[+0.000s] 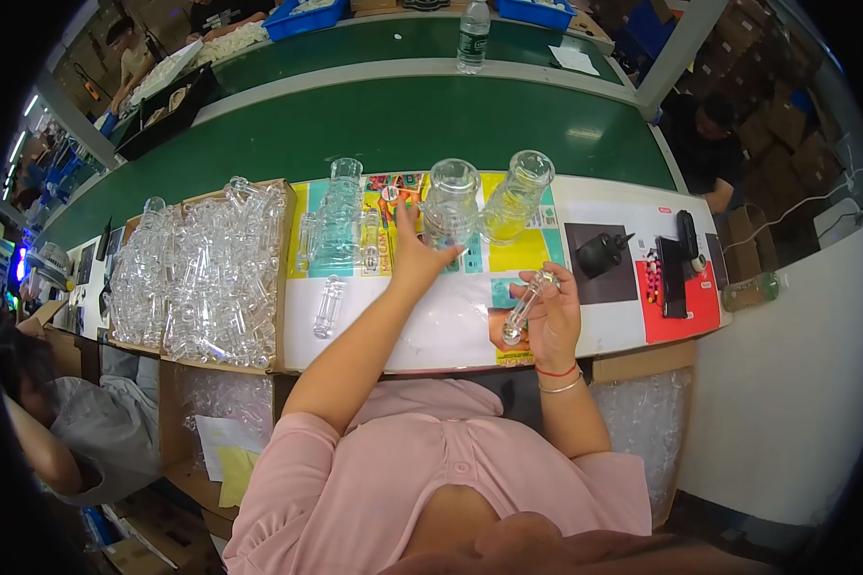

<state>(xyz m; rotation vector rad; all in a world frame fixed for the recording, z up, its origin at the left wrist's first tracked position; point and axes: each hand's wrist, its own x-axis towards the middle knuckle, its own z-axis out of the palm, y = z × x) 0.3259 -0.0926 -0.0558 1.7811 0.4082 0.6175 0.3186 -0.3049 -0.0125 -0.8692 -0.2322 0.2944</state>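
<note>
My left hand (422, 254) reaches over the table with thumb and fingers spread, beside the lower part of a tall clear cup (453, 196). Whether it touches the cup is hard to tell. In my right hand (556, 316) is a clear handle piece (527, 309), tilted, held between thumb and fingers. Another clear cup (520, 196) leans to the right of the middle one. A third clear cup (338, 216) stands to the left, with a handle-shaped piece at its side. A loose clear handle (329, 307) lies nearer me on the white surface.
An open cardboard box (280, 278) full of clear pieces stands at the left. Right of the cups are a black nozzle bottle (599, 254) and a dark phone-like object (673, 278). Beyond runs a green conveyor belt (393, 125); a water bottle (473, 38) stands behind. Other people sit around.
</note>
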